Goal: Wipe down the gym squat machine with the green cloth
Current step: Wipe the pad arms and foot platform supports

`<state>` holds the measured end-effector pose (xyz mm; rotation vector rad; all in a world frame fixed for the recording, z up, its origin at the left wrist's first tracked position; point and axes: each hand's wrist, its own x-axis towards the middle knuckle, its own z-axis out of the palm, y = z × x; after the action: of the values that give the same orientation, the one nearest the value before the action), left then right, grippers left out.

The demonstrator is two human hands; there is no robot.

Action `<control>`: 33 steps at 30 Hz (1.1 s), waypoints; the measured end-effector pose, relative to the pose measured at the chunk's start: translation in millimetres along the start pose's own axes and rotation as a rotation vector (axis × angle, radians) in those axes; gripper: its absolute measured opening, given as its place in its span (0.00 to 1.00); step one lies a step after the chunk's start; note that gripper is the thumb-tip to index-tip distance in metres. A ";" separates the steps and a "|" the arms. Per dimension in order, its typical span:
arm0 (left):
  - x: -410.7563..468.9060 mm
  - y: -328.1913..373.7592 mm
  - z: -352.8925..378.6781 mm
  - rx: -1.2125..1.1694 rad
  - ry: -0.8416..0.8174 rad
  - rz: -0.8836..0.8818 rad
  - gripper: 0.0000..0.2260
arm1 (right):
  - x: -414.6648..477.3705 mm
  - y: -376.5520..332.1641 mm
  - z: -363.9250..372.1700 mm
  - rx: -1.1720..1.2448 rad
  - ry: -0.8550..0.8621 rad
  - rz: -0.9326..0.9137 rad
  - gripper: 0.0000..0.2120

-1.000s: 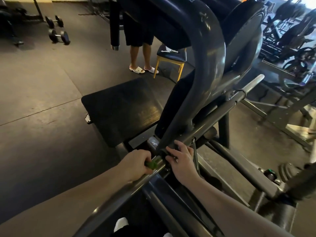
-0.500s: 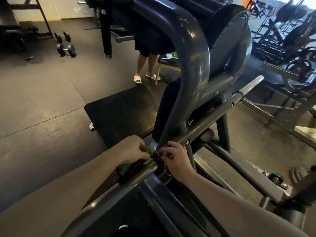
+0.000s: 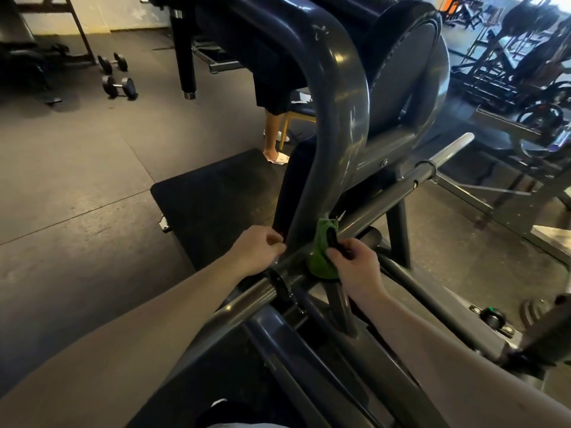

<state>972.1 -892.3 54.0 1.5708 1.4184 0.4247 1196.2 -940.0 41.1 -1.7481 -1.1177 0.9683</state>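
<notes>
The squat machine's curved grey frame tube (image 3: 343, 97) rises in the middle and meets a slanted steel bar (image 3: 392, 193). The green cloth (image 3: 321, 264) hangs over that bar right at the joint, with a black patch on it. My right hand (image 3: 358, 267) grips the cloth from the right side of the tube. My left hand (image 3: 258, 250) sits on the left side of the tube with its fingers curled, and nothing shows in it. A round black pad (image 3: 404, 66) tops the frame.
A black footplate (image 3: 216, 196) lies on the floor left of the tube. Behind it a person (image 3: 273, 128) stands by a yellow-legged chair (image 3: 296, 115). Dumbbells (image 3: 119, 86) rest at the back left. Other gym machines (image 3: 509, 72) crowd the right side.
The cloth has passed from my left hand to my right hand, round the tube to its right side. My left hand has let go. The view has moved closer to the joint.
</notes>
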 end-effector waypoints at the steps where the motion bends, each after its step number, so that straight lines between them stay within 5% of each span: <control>1: 1.2 -9.8 2.3 0.061 -0.020 -0.041 0.13 | 2.9 4.1 -1.7 -0.071 0.033 -0.014 0.04; 6: -1.4 -38.0 15.4 0.072 -0.153 -0.102 0.10 | -12.4 36.0 40.3 -0.287 -0.092 0.033 0.07; 10: 1.3 -43.5 19.7 0.048 -0.119 -0.080 0.10 | -22.8 43.7 66.8 -0.013 -0.070 0.221 0.07; 12: 4.4 -47.0 19.9 0.051 -0.119 -0.073 0.09 | -26.8 43.2 76.3 0.056 -0.013 0.269 0.11; 18: 15.8 -57.7 18.2 0.049 -0.114 -0.048 0.12 | -19.0 31.7 98.2 0.037 0.150 0.252 0.05; 24: 21.2 -52.5 14.9 0.033 -0.208 -0.065 0.12 | 39.0 9.4 73.4 -0.164 0.211 0.278 0.07; 29: 19.5 -52.4 12.9 0.025 -0.208 -0.078 0.12 | 32.4 9.0 80.2 -0.424 0.194 0.125 0.11; 33: 20.7 -54.2 13.2 0.036 -0.195 -0.065 0.11 | -16.3 26.0 78.9 -0.454 -0.092 -0.121 0.10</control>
<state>956.4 -885.2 -3.0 1.5461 1.3291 0.2023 1127.7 -943.8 -8.5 -1.9740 -1.5781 0.7660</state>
